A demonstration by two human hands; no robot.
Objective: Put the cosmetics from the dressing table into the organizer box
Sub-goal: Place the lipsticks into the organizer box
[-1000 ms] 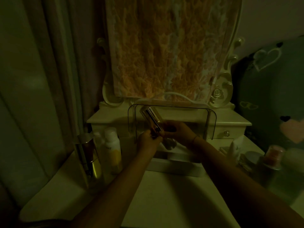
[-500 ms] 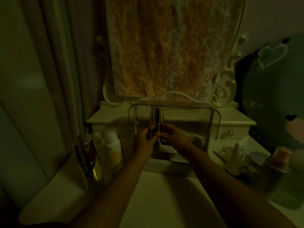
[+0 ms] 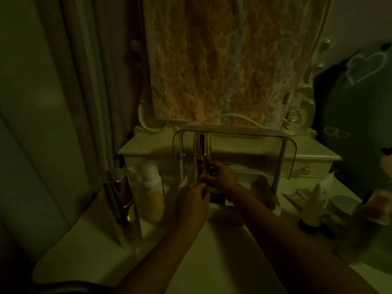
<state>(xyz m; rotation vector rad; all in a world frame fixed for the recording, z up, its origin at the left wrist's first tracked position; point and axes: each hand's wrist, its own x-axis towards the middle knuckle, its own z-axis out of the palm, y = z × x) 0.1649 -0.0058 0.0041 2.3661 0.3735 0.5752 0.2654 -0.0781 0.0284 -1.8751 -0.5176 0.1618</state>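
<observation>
The room is dim. A clear-lidded organizer box (image 3: pixel 284 158) with a white base stands at the back of the dressing table (image 3: pixel 212 251), its lid raised. A gold metallic cosmetic tube (image 3: pixel 203 152) stands upright inside the box at its left. My right hand (image 3: pixel 220 177) grips the tube's lower part. Just below it, at the box's front edge, my left hand (image 3: pixel 192 200) has its fingers loosely curled with nothing seen in them.
Left of the box stand a white and yellow bottle (image 3: pixel 153 194) and a shiny metallic holder (image 3: pixel 123 200). To the right lie a white tube (image 3: pixel 314 206), flat packets (image 3: pixel 297 196), a round compact (image 3: pixel 343 203) and a blurred jar (image 3: pixel 375 209). A cloth-covered mirror (image 3: pixel 229 60) rises behind.
The gold tube went from tilted to upright and lower inside the box. My left hand came off it and dropped toward the box's front edge.
</observation>
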